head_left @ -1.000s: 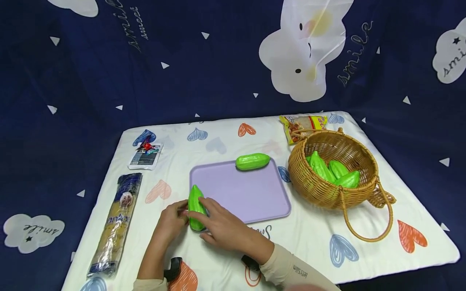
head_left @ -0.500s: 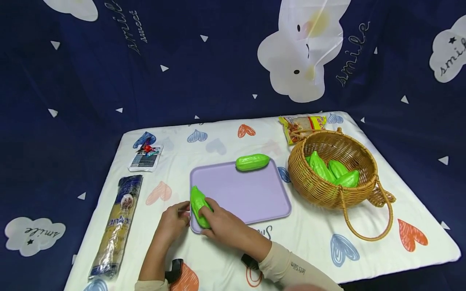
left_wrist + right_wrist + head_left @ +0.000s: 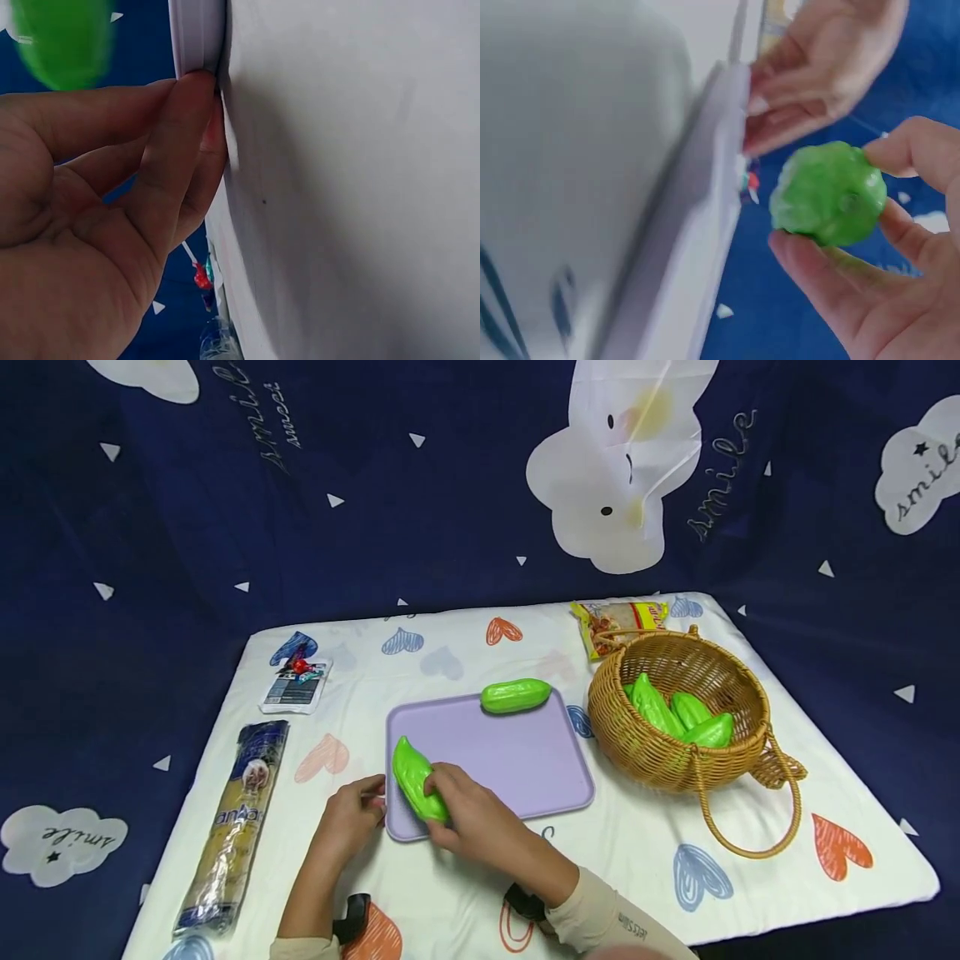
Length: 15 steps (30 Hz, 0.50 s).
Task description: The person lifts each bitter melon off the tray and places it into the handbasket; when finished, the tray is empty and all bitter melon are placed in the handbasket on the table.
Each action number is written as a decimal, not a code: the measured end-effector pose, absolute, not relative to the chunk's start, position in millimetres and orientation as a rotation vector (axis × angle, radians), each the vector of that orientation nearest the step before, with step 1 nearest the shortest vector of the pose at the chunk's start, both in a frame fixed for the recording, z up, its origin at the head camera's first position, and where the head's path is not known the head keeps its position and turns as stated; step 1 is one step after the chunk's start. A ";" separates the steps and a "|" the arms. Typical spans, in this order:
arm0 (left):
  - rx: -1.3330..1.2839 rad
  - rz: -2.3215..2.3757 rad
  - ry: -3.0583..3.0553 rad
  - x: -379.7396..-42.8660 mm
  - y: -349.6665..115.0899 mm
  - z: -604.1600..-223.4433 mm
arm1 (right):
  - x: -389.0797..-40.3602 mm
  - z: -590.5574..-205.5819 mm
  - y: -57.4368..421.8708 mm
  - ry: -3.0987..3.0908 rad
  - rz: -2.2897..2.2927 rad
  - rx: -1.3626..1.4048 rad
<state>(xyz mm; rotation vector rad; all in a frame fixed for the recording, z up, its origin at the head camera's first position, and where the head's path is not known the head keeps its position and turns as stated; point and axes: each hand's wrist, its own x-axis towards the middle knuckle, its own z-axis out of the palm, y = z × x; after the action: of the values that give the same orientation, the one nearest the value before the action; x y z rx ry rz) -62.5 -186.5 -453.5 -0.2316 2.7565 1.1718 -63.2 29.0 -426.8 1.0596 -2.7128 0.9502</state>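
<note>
My right hand grips a bright green, lumpy bitter melon with a pointed tip, over the left end of the lilac tray. In the right wrist view, the thumb and fingers surround the bitter melon, which is held up off the tray. My left hand is at the tray's left edge. Its thumb and fingertips pinch the tray's rim in the left wrist view. Another green melon lies along the tray's far right edge.
A wicker basket holding several green melons stands right of the tray, its handle lying toward the front. Behind it is a yellow food packet. At left lie a long pasta-like packet and a small white pack.
My right hand has shifted the bitter melon from the tray's left edge rightward over the tray, tilting it. The left hand stays at the tray's edge. The camera view has drifted slightly.
</note>
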 end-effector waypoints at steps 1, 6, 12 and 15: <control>-0.234 1.176 2.752 -62.3 -186.9 -453.1 | -62.9 -422.7 33.8 -2.681 0.985 1.029; -0.231 1.166 2.744 -64.0 -188.4 -451.1 | -67.2 -399.7 69.2 -2.476 1.189 0.777; -0.223 1.135 2.752 -64.8 -187.6 -451.2 | -78.4 -382.0 131.5 -2.242 1.260 0.338; -0.231 1.134 2.743 -63.9 -186.7 -451.8 | -84.0 -379.8 163.0 -2.228 1.217 0.092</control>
<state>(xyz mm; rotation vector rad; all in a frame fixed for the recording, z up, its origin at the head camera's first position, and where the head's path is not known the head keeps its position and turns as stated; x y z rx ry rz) -63.9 -186.7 -451.8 -0.2309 2.7427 1.1340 -84.0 163.0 -379.8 0.0922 -2.2284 1.2169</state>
